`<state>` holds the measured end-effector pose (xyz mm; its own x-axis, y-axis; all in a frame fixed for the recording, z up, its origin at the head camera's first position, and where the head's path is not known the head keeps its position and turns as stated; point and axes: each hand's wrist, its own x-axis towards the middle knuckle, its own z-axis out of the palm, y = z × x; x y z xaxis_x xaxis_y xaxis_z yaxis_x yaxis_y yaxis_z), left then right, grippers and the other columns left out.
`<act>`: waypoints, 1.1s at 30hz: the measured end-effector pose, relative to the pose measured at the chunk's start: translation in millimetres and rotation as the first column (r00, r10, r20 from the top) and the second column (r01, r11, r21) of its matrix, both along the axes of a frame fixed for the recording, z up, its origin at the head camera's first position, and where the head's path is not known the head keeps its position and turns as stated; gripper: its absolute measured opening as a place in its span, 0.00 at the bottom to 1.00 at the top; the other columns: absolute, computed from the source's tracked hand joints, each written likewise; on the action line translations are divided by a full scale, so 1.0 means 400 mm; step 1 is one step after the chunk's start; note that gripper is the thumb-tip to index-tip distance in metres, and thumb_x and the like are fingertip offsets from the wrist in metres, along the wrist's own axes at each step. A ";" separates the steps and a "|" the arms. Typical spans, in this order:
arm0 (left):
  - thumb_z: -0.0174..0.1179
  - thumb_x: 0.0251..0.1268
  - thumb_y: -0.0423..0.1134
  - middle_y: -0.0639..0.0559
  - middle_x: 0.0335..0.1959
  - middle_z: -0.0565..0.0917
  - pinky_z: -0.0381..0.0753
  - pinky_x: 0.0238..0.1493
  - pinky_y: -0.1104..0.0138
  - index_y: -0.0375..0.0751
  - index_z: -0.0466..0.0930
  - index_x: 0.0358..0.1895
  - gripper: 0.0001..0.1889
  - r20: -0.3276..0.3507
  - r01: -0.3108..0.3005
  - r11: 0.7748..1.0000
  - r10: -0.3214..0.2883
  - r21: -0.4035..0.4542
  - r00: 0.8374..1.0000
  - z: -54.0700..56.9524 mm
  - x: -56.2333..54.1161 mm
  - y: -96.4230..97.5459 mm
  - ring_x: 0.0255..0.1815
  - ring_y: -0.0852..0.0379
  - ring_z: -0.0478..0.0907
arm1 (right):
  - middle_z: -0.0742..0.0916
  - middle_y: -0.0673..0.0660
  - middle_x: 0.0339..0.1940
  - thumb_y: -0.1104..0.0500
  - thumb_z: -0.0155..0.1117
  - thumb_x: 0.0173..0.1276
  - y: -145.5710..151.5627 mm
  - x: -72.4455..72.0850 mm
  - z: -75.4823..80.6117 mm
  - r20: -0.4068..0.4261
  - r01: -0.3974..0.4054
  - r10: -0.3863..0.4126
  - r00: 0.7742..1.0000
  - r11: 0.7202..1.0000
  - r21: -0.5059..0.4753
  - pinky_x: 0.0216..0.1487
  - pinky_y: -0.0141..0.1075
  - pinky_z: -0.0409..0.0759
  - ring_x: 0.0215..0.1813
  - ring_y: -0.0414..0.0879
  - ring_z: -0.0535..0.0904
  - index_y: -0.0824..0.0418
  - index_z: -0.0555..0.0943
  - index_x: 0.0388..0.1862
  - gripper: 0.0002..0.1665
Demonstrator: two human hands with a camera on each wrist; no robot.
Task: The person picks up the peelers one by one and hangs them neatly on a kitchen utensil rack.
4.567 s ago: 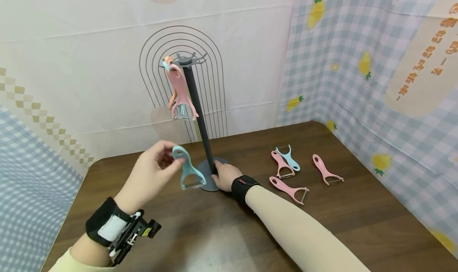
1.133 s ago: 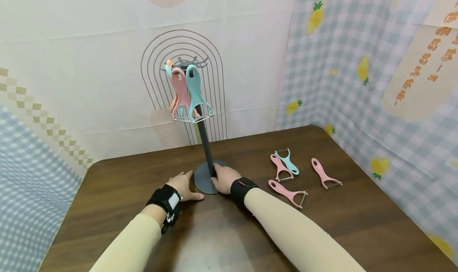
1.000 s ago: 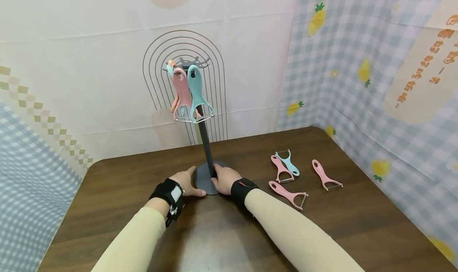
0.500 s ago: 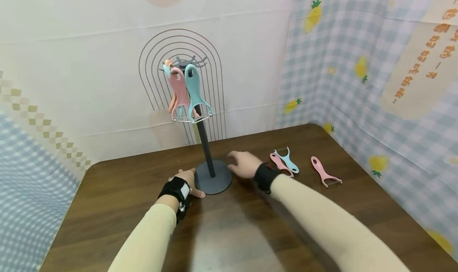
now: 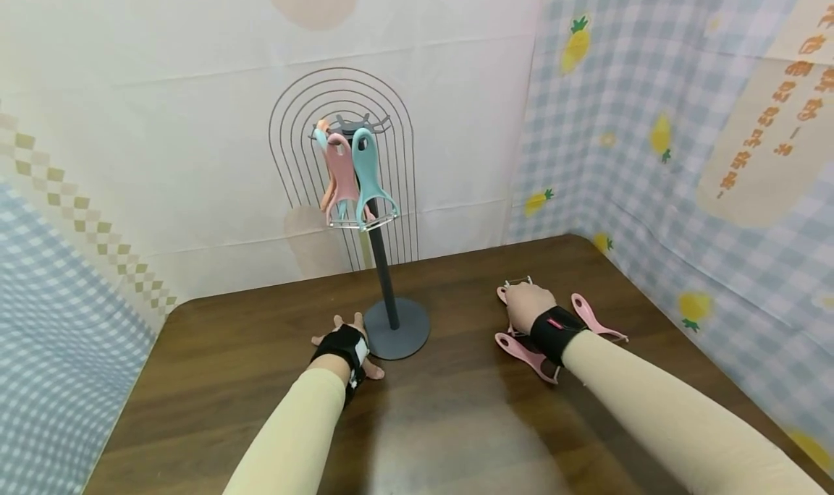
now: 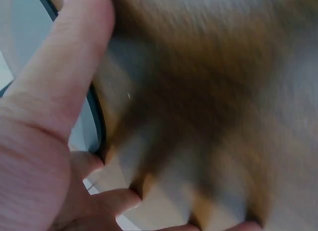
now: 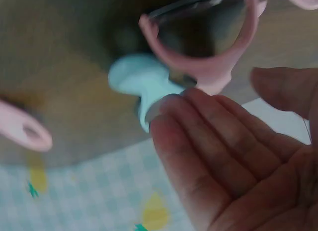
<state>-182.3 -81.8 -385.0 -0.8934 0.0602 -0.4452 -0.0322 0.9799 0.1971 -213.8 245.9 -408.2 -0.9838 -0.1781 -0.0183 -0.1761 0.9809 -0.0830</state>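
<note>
R hand, fingers straight, gripping nth., is nearer, right at blue peeler; long axis part-hidden. L hand, fingers spread, empty, beside stand.

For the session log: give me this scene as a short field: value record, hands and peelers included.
surface: brown table
stand: grey stand, standing on the table
hanging on stand: front pink peeler, teal peeler; orange peeler and rear light-blue peeler partly hidden
lying on table: near pink peeler, far-right pink peeler, half-covered pink peeler, lower light-blue peeler
left hand: beside the stand's base, fingers spread, holding nothing
right hand: over the half-covered pink peeler and lower light-blue peeler; contact unclear
</note>
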 end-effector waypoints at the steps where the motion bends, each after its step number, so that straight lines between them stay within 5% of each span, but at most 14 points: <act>1: 0.79 0.41 0.52 0.24 0.74 0.42 0.59 0.60 0.32 0.36 0.44 0.77 0.63 0.003 -0.006 1.000 0.006 0.010 1.000 0.003 0.007 -0.001 0.62 0.11 0.50 | 0.84 0.59 0.28 0.66 0.69 0.56 0.003 -0.001 0.001 0.015 0.007 -0.007 1.000 1.000 -0.017 0.26 0.48 0.78 0.28 0.54 0.80 0.64 0.83 0.32 0.04; 9: 0.78 0.44 0.52 0.26 0.74 0.43 0.65 0.57 0.34 0.36 0.45 0.77 0.62 0.010 -0.015 1.000 0.015 0.001 1.000 -0.006 0.009 0.007 0.63 0.12 0.48 | 0.79 0.55 0.22 0.64 0.60 0.66 0.030 -0.018 0.001 0.113 0.056 -0.045 0.993 0.994 -0.090 0.31 0.44 0.74 0.25 0.51 0.75 0.62 0.77 0.24 0.09; 22: 0.79 0.41 0.51 0.30 0.76 0.40 0.67 0.45 0.27 0.40 0.45 0.77 0.62 0.006 -0.085 0.996 0.085 0.036 0.996 -0.012 0.012 0.007 0.65 0.13 0.44 | 0.79 0.58 0.25 0.57 0.67 0.65 -0.003 -0.036 -0.006 0.135 0.072 -0.054 0.989 0.988 -0.135 0.30 0.43 0.73 0.26 0.52 0.75 0.67 0.78 0.36 0.13; 33: 0.79 0.40 0.51 0.32 0.76 0.41 0.67 0.45 0.28 0.42 0.45 0.78 0.63 0.000 -0.103 0.994 0.103 0.022 0.995 -0.012 0.012 0.011 0.66 0.14 0.44 | 0.80 0.55 0.22 0.61 0.72 0.60 -0.017 -0.050 0.007 0.207 0.073 -0.040 0.977 0.986 -0.152 0.28 0.43 0.73 0.25 0.50 0.76 0.64 0.79 0.32 0.10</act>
<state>-177.6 -77.5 -389.6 -0.8958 -0.0224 -0.4440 -0.1324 0.9668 0.2184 -233.9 239.0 -405.6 -0.9710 -0.1389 -0.1945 -0.0841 0.9603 -0.2660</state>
